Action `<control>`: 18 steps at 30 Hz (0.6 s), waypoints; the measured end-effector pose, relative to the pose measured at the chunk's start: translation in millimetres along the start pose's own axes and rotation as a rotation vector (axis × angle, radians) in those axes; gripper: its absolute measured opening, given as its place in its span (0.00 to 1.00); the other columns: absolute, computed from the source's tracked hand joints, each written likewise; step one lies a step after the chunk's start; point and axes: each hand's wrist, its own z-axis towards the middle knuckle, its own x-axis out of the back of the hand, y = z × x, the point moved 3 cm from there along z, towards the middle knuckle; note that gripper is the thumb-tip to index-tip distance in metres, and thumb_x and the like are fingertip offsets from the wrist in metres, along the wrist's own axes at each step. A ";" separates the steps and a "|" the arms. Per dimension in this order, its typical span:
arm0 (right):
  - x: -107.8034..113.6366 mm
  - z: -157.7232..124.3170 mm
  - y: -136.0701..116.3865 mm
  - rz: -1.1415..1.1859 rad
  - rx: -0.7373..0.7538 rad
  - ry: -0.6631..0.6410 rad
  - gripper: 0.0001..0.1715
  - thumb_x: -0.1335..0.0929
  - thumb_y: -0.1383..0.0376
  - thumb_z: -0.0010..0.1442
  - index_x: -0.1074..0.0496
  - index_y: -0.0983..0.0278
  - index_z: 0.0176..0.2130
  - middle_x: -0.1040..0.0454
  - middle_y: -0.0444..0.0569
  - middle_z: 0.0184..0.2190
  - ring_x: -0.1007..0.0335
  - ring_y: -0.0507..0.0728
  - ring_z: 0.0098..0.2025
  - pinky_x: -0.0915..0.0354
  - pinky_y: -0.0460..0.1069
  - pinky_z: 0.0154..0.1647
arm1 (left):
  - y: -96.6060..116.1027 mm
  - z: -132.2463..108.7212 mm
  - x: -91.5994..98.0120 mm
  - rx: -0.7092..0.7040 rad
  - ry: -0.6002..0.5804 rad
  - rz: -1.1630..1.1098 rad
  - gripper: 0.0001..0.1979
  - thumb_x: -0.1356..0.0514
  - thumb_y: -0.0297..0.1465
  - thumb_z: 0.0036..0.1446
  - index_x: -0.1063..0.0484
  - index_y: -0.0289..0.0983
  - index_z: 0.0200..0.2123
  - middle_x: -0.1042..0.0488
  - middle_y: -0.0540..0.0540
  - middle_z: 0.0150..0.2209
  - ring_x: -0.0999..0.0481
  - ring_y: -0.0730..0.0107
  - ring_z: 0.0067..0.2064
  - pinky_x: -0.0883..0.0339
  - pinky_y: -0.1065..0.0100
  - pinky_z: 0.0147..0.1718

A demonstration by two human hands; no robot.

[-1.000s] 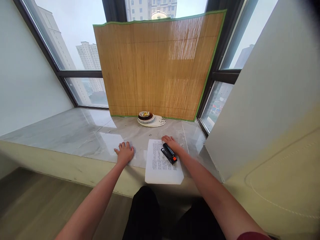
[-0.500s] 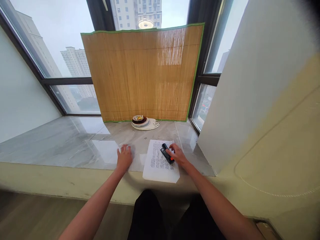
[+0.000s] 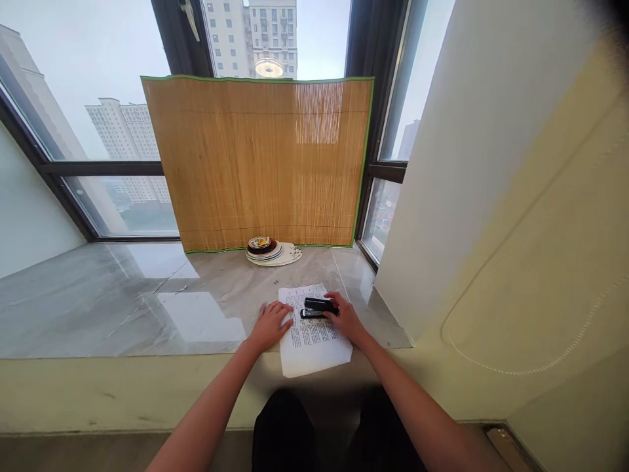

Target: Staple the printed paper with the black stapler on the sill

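Note:
Printed white paper [image 3: 314, 357] lies on the marble sill, its near end reaching over the front edge. My right hand [image 3: 345, 320] is closed around the back end of a black stapler [image 3: 314, 305], which lies sideways over the text with its jaw end pointing left. At the paper's left edge rests my left hand [image 3: 271, 324], fingers spread, with the fingertips and thumb touching the sheet. I cannot tell whether there is one sheet or more.
A stack of small plates [image 3: 263, 249] sits on an oval white plate [image 3: 293, 255] at the back of the sill [image 3: 226, 282]. Behind it a bamboo mat [image 3: 260, 170] with green edging leans against the window. A wall [image 3: 422, 196] bounds the right side.
My left hand has moved right, from the bare sill onto the paper's left edge. The stapler has turned from slanting to nearly level sideways in my right hand. The camera view has shifted slightly.

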 end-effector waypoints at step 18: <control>2.1 0.8 16.0 0.163 -0.018 0.224 0.20 0.24 0.46 0.56 0.22 0.60 0.31 0.18 0.52 0.36 0.22 0.62 0.40 0.26 0.57 0.43 | -12.9 4.5 -12.6 0.069 -0.010 -0.080 0.31 0.46 0.45 0.73 0.40 0.42 0.74 0.36 0.39 0.73 0.45 0.46 0.76 0.56 0.39 0.73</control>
